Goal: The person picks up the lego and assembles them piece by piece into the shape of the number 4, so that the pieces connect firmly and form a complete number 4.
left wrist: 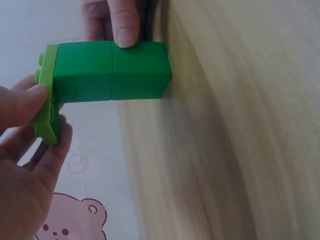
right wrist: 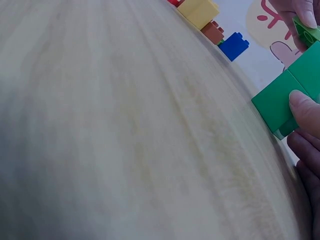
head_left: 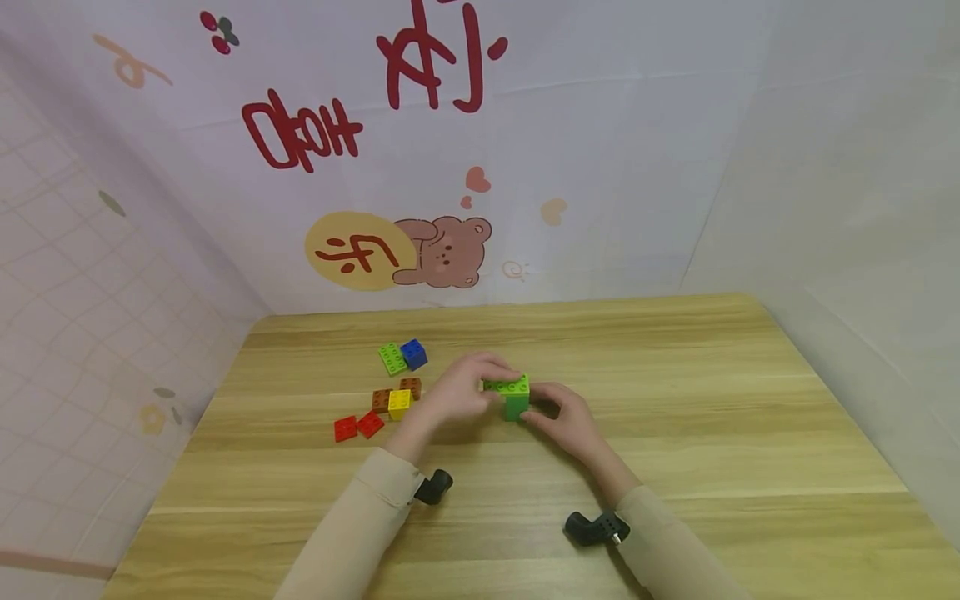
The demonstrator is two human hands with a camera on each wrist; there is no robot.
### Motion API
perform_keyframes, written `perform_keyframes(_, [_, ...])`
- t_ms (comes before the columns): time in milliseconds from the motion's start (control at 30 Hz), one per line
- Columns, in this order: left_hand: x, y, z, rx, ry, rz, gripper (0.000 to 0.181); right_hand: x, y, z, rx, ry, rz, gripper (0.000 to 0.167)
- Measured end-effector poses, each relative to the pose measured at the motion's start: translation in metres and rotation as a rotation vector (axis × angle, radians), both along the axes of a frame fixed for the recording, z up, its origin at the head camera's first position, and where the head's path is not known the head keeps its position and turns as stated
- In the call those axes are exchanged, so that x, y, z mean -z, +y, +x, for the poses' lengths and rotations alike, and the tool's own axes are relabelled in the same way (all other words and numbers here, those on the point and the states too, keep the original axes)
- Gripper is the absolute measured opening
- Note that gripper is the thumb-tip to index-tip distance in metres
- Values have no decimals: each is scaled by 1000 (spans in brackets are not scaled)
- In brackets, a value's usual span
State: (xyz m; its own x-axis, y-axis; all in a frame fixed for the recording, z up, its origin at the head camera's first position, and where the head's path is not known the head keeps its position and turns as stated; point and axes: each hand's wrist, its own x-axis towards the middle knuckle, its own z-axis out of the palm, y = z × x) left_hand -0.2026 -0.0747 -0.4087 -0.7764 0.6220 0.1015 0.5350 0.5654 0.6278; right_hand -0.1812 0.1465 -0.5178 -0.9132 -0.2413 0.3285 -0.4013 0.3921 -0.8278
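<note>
Two dark green blocks (left wrist: 112, 71) stand stacked on the table, with a flat light green plate (left wrist: 48, 92) across their top, its one end sticking out past them. My left hand (head_left: 463, 388) pinches that overhanging end between thumb and fingers. My right hand (head_left: 570, 421) grips the lower dark green block (right wrist: 275, 102) from the right side, its thumb on the near face. In the head view the stack (head_left: 517, 406) sits between both hands, and the left fingers partly cover the plate.
Left of the hands lie a yellow block (head_left: 400, 404), brown blocks (head_left: 382, 400) and two flat red pieces (head_left: 346, 428). Farther back, a light green plate (head_left: 392, 358) lies beside a blue block (head_left: 414, 354). A printed cloth wall (head_left: 600, 167) stands behind the table (head_left: 675, 358).
</note>
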Motion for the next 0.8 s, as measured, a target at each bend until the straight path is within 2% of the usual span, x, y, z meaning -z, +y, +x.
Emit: perform_keyframes(800, [3, -2, 2, -24, -15, 12, 42, -2, 0, 1, 0, -4, 7, 39])
